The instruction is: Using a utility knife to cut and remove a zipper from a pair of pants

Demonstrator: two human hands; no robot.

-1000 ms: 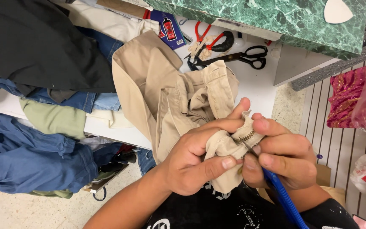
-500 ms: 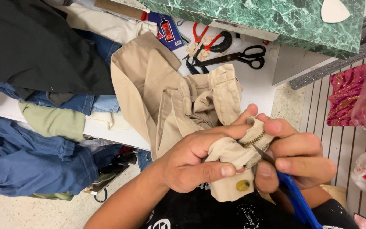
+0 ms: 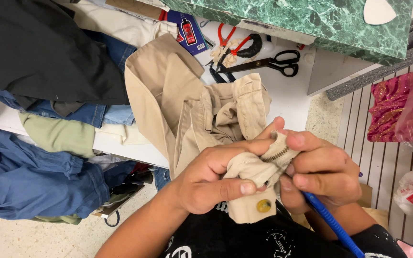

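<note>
The left hand (image 3: 206,184) is clenched around a bunched fold of the khaki trousers (image 3: 178,110), thumb pressed flat along the cloth just above a round brass-coloured button (image 3: 264,206). The right hand (image 3: 323,174) pinches the same fold from the other side, its fingers closed over the fabric and over a blue ridged tool handle (image 3: 333,224) that runs down and away from the palm; its working tip is hidden behind the fingers, so I cannot tell what kind of tool it is. Between the two thumbs sits the zipper (image 3: 277,154), a short row of dull metal teeth set in the tan twill, partly covered by fingertips.

The cloth looks like stiff cotton, with stitched seams and a folded waistband. From the hands the trousers trail up and away onto the white surface (image 3: 292,102), one leg lying flat and smooth, the rest crumpled.

Just beyond them lie black-handled scissors (image 3: 273,61), blades closed, and red-handled pliers (image 3: 230,43) beside them, partly tucked under the edge of a green marbled box (image 3: 302,21).

Off past the left hand, a black garment (image 3: 39,52) covers blue denim (image 3: 29,177) and a pale green cloth (image 3: 56,136), all heaped and overlapping so their shapes are hard to read. Past the right hand, a shiny pink fabric (image 3: 397,112) is cut off by the frame edge.
</note>
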